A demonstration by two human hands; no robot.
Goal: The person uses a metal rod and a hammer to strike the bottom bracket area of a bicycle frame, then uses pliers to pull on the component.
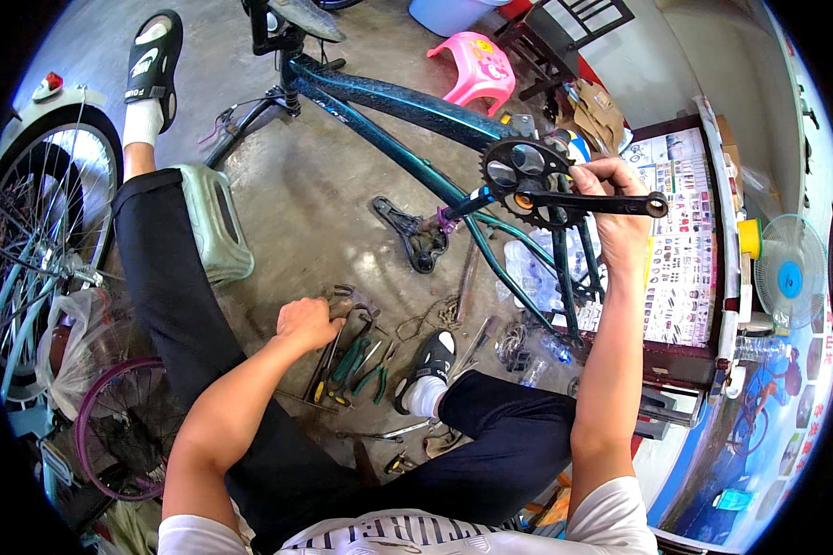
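Observation:
A black crankset (537, 185), with chainring and crank arm, sits at the bottom of a dark teal bicycle frame (407, 106). My right hand (613, 208) is closed on it, thumb at the chainring's edge and the crank arm crossing in front of the palm. Low over the floor, my left hand (307, 324) has curled fingers beside a metal tool head (354, 298); what they hold, if anything, is hidden. Below it lie green-handled pliers (372, 381) and several screwdrivers (341, 387). A black bicycle saddle (415, 239) shows under the frame.
A pale green plastic stool (217, 222) stands by my left leg, with a bicycle wheel (55, 203) and a purple rim (111, 430) farther left. Beyond the frame are a pink stool (474, 69) and dark chair (551, 46). A printed-top table (680, 250) and fan (789, 273) stand right.

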